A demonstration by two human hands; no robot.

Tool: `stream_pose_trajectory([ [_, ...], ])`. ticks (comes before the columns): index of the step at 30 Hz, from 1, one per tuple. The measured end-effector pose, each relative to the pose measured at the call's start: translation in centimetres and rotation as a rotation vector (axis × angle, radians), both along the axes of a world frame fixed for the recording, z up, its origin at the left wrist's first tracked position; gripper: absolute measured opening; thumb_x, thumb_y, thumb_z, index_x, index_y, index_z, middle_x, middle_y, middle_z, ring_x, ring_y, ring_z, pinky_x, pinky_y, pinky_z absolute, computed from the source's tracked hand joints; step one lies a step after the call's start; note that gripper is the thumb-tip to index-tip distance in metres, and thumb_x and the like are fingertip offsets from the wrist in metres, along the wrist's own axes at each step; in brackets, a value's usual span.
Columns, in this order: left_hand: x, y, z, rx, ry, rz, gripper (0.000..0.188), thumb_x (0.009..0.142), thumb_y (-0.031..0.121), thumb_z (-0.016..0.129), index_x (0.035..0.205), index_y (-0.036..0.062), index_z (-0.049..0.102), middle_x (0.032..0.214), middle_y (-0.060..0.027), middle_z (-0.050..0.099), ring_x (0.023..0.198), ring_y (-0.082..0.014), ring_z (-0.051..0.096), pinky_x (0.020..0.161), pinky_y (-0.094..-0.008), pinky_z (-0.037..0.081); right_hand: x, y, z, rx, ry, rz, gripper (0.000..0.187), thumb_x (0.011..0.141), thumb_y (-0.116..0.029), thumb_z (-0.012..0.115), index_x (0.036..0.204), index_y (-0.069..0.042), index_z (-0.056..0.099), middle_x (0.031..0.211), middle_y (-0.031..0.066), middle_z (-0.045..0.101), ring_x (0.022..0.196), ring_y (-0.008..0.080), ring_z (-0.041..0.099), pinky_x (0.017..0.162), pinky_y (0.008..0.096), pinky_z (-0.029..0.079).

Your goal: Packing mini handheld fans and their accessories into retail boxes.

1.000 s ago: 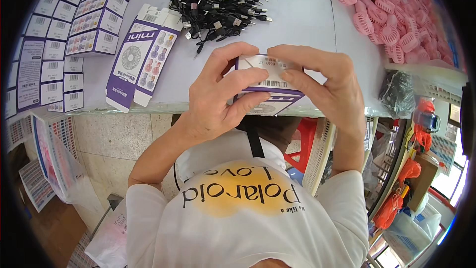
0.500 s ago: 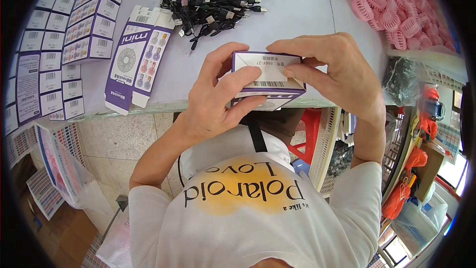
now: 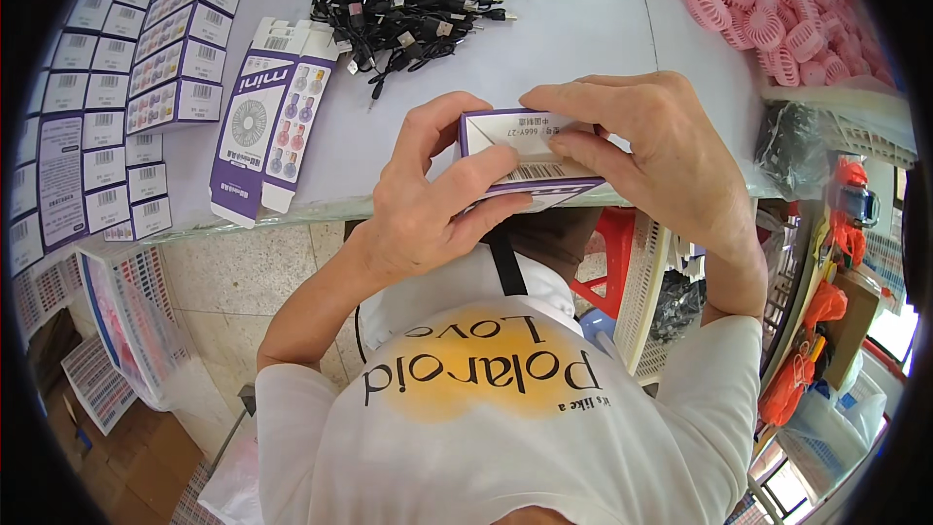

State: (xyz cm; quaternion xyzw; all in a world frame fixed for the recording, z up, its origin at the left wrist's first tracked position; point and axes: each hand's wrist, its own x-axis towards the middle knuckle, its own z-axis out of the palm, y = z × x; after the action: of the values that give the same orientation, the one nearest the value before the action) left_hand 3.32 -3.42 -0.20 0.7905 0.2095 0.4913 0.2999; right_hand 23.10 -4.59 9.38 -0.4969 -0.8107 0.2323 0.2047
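Note:
Between both hands, over the table's near edge, is a small white and purple carton (image 3: 525,141) with one end panel facing up. My left hand (image 3: 432,180) is closed on its left side, the thumb lying on the white end. From the right, my right hand (image 3: 651,141) grips it, thumb on the end panel and fingers over the far edge. The carton's underside and contents are hidden. To the left lies a flattened purple and white fan carton (image 3: 258,126), its end flaps spread out.
Stacked packed cartons (image 3: 107,107) fill the table's left side. A heap of black charging cables (image 3: 403,5) lies at the far middle. Pink hand fans (image 3: 768,15) are piled at the far right. Below the table are a red stool (image 3: 614,253) and plastic baskets (image 3: 646,292).
Both hands keep hold of the carton, which sits slightly lower in view and is a little more tilted. The fingers have barely shifted.

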Motion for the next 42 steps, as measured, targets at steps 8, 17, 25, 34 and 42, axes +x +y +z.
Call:
stream_pose_trajectory([
  [8,-0.1,-0.4,0.5,0.006,0.062,0.066,0.041,0.06,0.012,0.084,0.095,0.0052,0.063,0.109,-0.019,0.052,0.085,-0.0263,0.058,0.066,-0.0322,0.053,0.1,-0.3,0.1,0.005,0.066,0.024,0.028,0.075,0.005,0.058,0.101,-0.001,0.065,0.081,0.0161,0.066,0.069,0.0321,0.064,0.062,0.0335,0.051],
  [17,-1.2,3.3,2.2,-0.499,-0.216,0.177,0.039,0.077,0.011,0.072,0.111,0.0004,0.055,0.102,-0.0105,0.058,0.084,-0.0139,0.057,0.069,-0.0244,0.05,1.7,0.0,-1.7,0.221,0.032,-0.083,0.054,0.075,0.009,0.055,0.127,-0.007,0.052,0.138,0.0124,0.043,0.12,0.0263,0.049,0.093,0.0332,0.045],
  [25,1.4,3.2,5.4,-0.595,-0.028,0.119,0.042,0.093,0.023,0.049,0.127,-0.0013,0.046,0.126,-0.0165,0.049,0.114,-0.0226,0.047,0.096,-0.0349,0.036,5.2,-0.4,-6.1,0.156,0.013,-0.124,0.058,0.069,-0.012,0.071,0.122,-0.003,0.049,0.125,0.0153,0.053,0.11,0.0306,0.056,0.09,0.0392,0.046],
  [34,3.4,-1.5,16.9,-1.107,-0.245,-0.416,0.066,0.092,0.044,0.048,0.127,-0.011,0.041,0.119,-0.0306,0.05,0.114,-0.034,0.05,0.1,-0.043,0.034,6.8,1.1,-7.6,0.125,0.124,-0.443,0.031,0.073,-0.016,0.074,0.099,-0.003,0.063,0.083,0.0096,0.066,0.065,0.0208,0.059,0.062,0.0315,0.047],
  [42,2.4,3.2,7.7,-0.265,0.069,-0.225,0.065,0.079,0.023,0.064,0.134,0.0012,0.038,0.138,-0.0205,0.034,0.125,-0.031,0.04,0.103,-0.0425,0.033,6.0,0.9,-6.6,-0.061,0.227,-0.363,0.036,0.074,-0.018,0.073,0.104,-0.003,0.062,0.093,0.0128,0.065,0.081,0.0273,0.062,0.073,0.0351,0.048],
])
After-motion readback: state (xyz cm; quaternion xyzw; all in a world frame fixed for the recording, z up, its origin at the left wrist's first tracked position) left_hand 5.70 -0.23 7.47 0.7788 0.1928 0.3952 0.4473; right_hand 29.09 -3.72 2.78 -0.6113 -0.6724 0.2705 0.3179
